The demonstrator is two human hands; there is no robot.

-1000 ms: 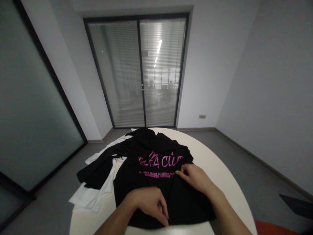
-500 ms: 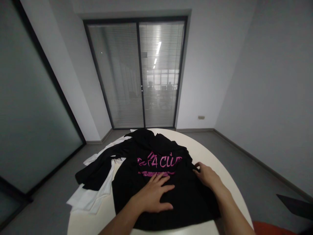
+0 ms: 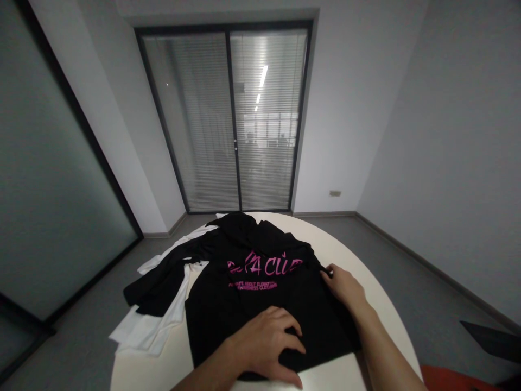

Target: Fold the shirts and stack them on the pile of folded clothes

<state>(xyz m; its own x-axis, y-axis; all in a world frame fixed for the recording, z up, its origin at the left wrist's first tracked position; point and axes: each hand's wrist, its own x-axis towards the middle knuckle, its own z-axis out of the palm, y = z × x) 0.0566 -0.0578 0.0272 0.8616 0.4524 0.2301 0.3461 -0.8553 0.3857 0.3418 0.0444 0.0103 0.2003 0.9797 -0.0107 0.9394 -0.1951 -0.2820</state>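
Note:
A black garment [image 3: 228, 309] with pink lettering lies on a round white table [image 3: 345, 255], one sleeve stretched out to the left. My left hand [image 3: 271, 342] rests over its lower part near the front edge, fingers apart and slightly curled, holding nothing. At the garment's right side, my right hand [image 3: 344, 285] pinches the black fabric between thumb and fingers. Under the left sleeve lies a white garment [image 3: 140, 331], partly hidden by the black one.
Beyond the table stands a glass door [image 3: 264, 163] with blinds. A red object [image 3: 448, 377] shows at the lower right, beside a dark flat object [image 3: 488, 339]. A frosted glass panel [image 3: 52, 163] is on the left.
My left hand has moved toward the front edge and slightly right, uncovering the small pink text, and its fingers have curled. My right hand stays at the right side of the fabric.

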